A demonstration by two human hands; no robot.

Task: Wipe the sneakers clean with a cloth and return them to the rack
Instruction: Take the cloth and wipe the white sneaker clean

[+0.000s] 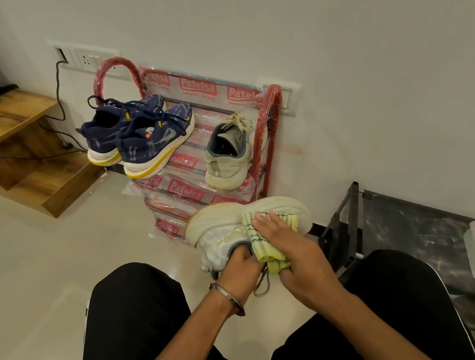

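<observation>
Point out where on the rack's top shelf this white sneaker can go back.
The free patch on the red rack is its top shelf between the navy sneakers and the lone white sneaker. The left end is crowded by the navy pair; the right end is taken. The left hand holds the white sneaker being wiped.

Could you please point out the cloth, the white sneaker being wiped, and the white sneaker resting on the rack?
cloth (270,245): head view, on its yellow-green folds beside the right hand.
white sneaker being wiped (221,227): head view, on its side panel.
white sneaker on the rack (228,166): head view, on its heel.
</observation>
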